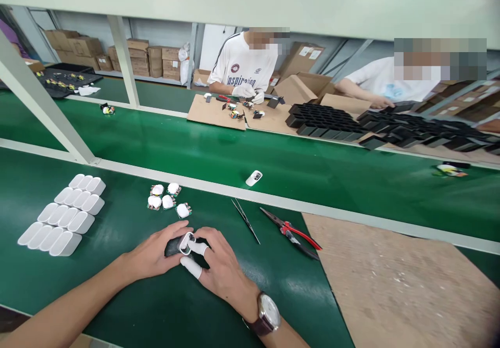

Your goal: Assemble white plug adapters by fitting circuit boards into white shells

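Note:
A white oval plastic housing [183,249] with electronic parts showing in its open end lies between my hands, its open end facing right. My left hand [150,249] steadies it from the left, fingers curved around it. Beneath that palm is a dark patch or block that I cannot make out. My right hand [219,259], wearing white finger cots and a wristwatch [269,310], grips the open end, with a covered fingertip on the parts inside. Just beyond sit several small circuit boards [167,201] with white tops. Several white housings [64,215] stand in rows at the left.
Tweezers [246,221] and red-handled pliers [291,232] lie to the right, beside a cardboard sheet [394,280]. One white housing [254,178] rests on the green belt [187,147]. Opposite, two people work near black cases [324,121]. A slanted metal post [47,98] rises at left.

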A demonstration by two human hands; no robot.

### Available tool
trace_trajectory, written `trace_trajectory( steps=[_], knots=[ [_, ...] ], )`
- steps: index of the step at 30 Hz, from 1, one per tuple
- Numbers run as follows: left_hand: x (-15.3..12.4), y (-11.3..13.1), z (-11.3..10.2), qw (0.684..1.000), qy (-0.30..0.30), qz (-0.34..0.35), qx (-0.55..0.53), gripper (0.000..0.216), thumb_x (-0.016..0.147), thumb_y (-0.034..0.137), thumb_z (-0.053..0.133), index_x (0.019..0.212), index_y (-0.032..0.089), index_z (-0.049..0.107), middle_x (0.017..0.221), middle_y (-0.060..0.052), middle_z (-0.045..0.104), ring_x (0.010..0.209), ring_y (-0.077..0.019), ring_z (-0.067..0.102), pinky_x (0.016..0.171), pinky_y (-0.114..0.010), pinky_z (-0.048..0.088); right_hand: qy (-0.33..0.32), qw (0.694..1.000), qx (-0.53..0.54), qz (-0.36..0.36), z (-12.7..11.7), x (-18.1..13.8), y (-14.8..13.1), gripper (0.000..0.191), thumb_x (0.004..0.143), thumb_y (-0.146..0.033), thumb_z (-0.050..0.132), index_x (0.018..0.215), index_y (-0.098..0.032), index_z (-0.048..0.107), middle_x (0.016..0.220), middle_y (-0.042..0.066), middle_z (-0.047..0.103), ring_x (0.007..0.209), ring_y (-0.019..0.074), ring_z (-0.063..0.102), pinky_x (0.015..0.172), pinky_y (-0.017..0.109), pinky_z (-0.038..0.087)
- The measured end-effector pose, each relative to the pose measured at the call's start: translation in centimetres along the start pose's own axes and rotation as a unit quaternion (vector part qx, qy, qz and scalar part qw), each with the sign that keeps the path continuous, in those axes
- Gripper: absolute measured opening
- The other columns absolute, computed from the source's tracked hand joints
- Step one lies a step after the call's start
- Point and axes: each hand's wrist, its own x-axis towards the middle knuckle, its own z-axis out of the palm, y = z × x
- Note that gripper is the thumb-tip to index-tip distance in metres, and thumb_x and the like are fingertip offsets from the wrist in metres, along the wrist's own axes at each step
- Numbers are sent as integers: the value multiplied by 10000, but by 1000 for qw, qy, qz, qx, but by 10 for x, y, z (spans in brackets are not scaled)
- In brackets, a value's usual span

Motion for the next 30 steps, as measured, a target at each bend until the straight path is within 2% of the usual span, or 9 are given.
trace_trajectory(
  steps=[5, 10, 15, 19, 21, 23, 25, 27, 30],
  knots=[
    [3, 5, -3, 1000, 15, 13, -9, 763, 978, 210, 609, 1620, 348, 220, 1432, -49, 684, 1296, -242, 673, 1110, -452, 542, 0, 997, 71, 39, 3, -1, 2, 447, 1016, -180, 593, 1442, -275, 498, 1302, 131, 598, 1180, 272, 625, 960, 462, 611],
    [4, 3, 0, 1000, 17, 2, -12, 757, 961, 211, 628, 1602, 341, 247, 1358, -31, 725, 1247, -233, 700, 1078, -432, 561, -28, 997, 71, 28, 2, 2, 3, 356, 1038, -161, 555, 1376, -273, 558, 1229, 113, 614, 1116, 259, 615, 914, 443, 614],
    [4, 1, 3, 1000, 23, 14, -10, 759, 965, 200, 614, 1603, 348, 231, 1385, -23, 712, 1266, -219, 690, 1080, -421, 564, -58, 997, -12, -43, -2, 3, 4, 328, 1034, -119, 525, 1342, -218, 580, 1219, 142, 640, 1110, 287, 609, 898, 477, 601],
    [4, 2, 3, 999, 27, 18, -5, 763, 955, 190, 621, 1597, 342, 238, 1348, -25, 728, 1225, -229, 712, 1055, -425, 582, -57, 998, -4, -30, -3, 3, 6, 356, 1046, -159, 545, 1385, -261, 582, 1188, 111, 664, 1067, 264, 646, 891, 457, 609],
    [5, 2, 1, 999, 36, 29, 8, 701, 962, 183, 625, 1568, 336, 307, 1323, -34, 732, 1194, -234, 722, 1028, -414, 598, -36, 999, 30, -15, -4, 1, 10, 404, 1056, -203, 567, 1449, -295, 543, 1193, 92, 671, 1049, 243, 669, 902, 434, 617],
    [5, 2, -1, 996, 43, 73, 38, 569, 982, 178, 625, 1500, 322, 440, 1324, -53, 719, 1199, -239, 712, 1024, -396, 601, 4, 999, 39, 2, -8, 0, 16, 446, 1061, -227, 573, 1494, -303, 502, 1226, 94, 667, 1072, 240, 678, 926, 423, 617],
    [4, 1, -3, 986, 46, 137, 83, 439, 1011, 189, 623, 1427, 308, 549, 1368, -77, 682, 1248, -251, 680, 1052, -390, 587, 57, 998, -19, 30, -15, -1, 26, 452, 1062, -231, 565, 1506, -285, 491, 1255, 117, 652, 1117, 263, 669, 951, 443, 607],
    [5, 0, -4, 974, 43, 189, 120, 387, 1039, 191, 604, 1410, 302, 583, 1394, -94, 651, 1265, -252, 662, 1048, -381, 590, 89, 985, -135, 66, -25, -2, 41, 428, 1060, -234, 548, 1487, -238, 509, 1267, 156, 634, 1141, 309, 650, 954, 498, 594],
    [5, -1, -3, 963, 54, 227, 133, 373, 1057, 142, 559, 1398, 289, 594, 1357, -105, 654, 1172, -228, 692, 962, -353, 619, 74, 941, -304, 125, -38, -7, 65, 368, 1039, -220, 511, 1391, -124, 560, 1247, 231, 614, 1099, 383, 628, 895, 578, 576]
  ],
)
